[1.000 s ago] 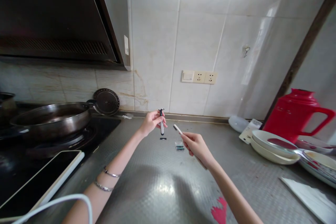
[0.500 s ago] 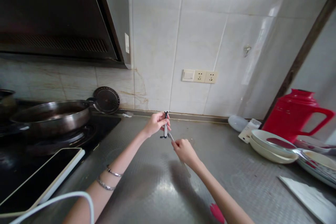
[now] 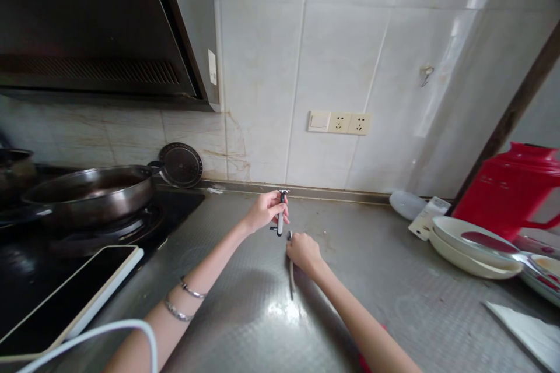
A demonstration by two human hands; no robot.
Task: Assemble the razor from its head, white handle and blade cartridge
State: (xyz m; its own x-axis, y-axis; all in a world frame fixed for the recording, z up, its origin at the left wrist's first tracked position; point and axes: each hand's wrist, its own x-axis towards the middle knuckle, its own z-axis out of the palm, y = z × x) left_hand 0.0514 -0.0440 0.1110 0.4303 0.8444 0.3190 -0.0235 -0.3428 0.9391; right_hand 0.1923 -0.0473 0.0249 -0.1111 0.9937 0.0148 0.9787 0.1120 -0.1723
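My left hand (image 3: 268,210) is closed around a small silver-and-black tool (image 3: 280,222), held upright above the counter. A short crosspiece tops it, and a black arm juts left near its lower end. Just below and to the right, my right hand (image 3: 304,252) is closed on a slender grey stick-like implement (image 3: 292,285). Its shiny tip shows above my fist and its long end points down toward me; the middle is hidden by my fingers. A gap separates the two held things. Their exact kinds are too small to make out.
Left is a black stove with a steel pan (image 3: 94,195) and a phone-like device (image 3: 74,297); a white cable (image 3: 144,332) curves nearby. A perforated disc (image 3: 180,164) leans on the wall. Right stand a red thermos jug (image 3: 503,192), stacked bowls (image 3: 472,256) and white paper (image 3: 520,332).
The slender implement's tip has dropped away from the left-hand tool, and the implement has swung so its long end points toward me. The view has turned slightly left.
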